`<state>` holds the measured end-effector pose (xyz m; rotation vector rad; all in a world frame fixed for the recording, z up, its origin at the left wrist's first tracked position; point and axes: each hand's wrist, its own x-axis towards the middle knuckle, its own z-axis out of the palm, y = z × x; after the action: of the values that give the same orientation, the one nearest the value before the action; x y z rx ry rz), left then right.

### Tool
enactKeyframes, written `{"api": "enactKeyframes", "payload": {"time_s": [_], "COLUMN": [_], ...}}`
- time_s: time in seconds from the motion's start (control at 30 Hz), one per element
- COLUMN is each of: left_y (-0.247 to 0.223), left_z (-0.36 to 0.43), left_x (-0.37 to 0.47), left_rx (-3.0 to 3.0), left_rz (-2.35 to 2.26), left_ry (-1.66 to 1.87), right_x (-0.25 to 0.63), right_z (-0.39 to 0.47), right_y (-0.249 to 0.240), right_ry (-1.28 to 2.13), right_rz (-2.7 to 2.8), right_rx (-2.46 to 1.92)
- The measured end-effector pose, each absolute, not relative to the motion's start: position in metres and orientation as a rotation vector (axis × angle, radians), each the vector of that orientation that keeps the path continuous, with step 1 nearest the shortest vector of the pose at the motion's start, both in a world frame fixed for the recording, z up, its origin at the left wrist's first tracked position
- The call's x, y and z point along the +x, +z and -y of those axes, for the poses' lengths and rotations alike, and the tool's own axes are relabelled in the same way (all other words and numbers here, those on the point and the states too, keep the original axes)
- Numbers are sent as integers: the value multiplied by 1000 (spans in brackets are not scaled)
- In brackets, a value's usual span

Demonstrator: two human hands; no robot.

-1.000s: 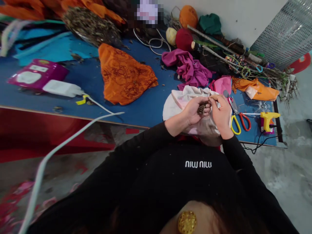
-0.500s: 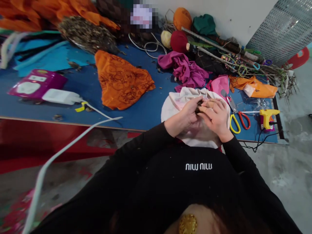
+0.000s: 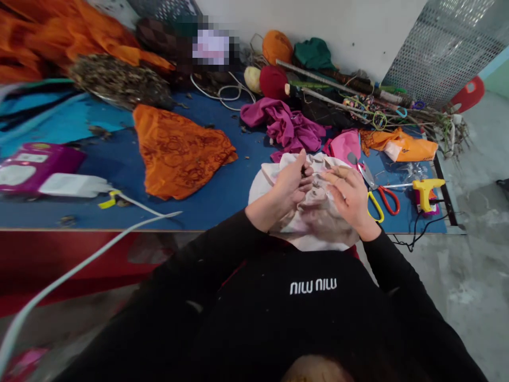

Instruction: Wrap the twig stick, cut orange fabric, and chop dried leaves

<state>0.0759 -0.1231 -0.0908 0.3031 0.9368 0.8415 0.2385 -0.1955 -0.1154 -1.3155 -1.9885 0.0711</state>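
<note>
A pale, gathered cloth (image 3: 318, 225) with pinkish stains lies before me at the table's edge, close against my body. My left hand (image 3: 292, 185) is curled over its left side, thumb up. Within those fingers shows a small dark brown clump (image 3: 304, 171), which looks like dried plant bits; most of it is hidden. Over the right side of the cloth, my right hand (image 3: 349, 193) has its fingers bent and its thumb apart, and I see nothing held there. A gap separates the two hands, with cloth folds between them.
Scissors (image 3: 385, 199) and a yellow glue gun (image 3: 427, 192) lie to the right. On the left are an orange printed cloth (image 3: 178, 154), a purple box (image 3: 40, 164), a power strip (image 3: 75, 184) with a white cord, and a heap of dried plant matter (image 3: 119, 79). Sticks (image 3: 330, 82) lie behind.
My hands have moved apart; earlier both met around the dark clump. It now shows only in my left hand. The whole view has shifted slightly.
</note>
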Motion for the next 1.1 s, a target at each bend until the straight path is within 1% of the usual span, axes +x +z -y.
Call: {"api": "enactKeyframes", "payload": {"time_s": [0.13,0.23,0.3,0.37,0.4,0.47,0.5,0.57,0.8,0.97,1.1], "left_y": [-87,-95,-105,-115,-120,-127,-129,-131,-133,-139,-129], "left_z": [101,81,65,48,40,23,16,4,-42,-71,-78], "left_x": [58,48,48,52,56,61,62,59,30,31,33], "left_rx": [424,665,988,1488,1770,2205,2321,2421,2557,2598,2590], "left_rz": [-994,-1077,-1228,-1410,-1481,-1572,-1590,-1593,-1657,-1697,-1710], "left_ry": [909,986,1080,1103,1016,639,461,260,147,120,53], "right_x": [268,278,277,270,265,258,255,253,259,263,264], "right_z": [171,147,132,118,111,102,98,93,90,88,88], "right_y": [-108,-103,-100,-97,-97,-99,-102,-110,-132,-136,-139], "right_ry": [298,408,402,326,276,213,207,224,283,345,340], "right_rz": [1764,1849,1948,2033,2070,2155,2191,2226,2175,2132,2113], "right_rx": [-1504,-1607,-1707,-1845,-1911,-2006,-2028,-2039,-2039,-1996,-1993]}}
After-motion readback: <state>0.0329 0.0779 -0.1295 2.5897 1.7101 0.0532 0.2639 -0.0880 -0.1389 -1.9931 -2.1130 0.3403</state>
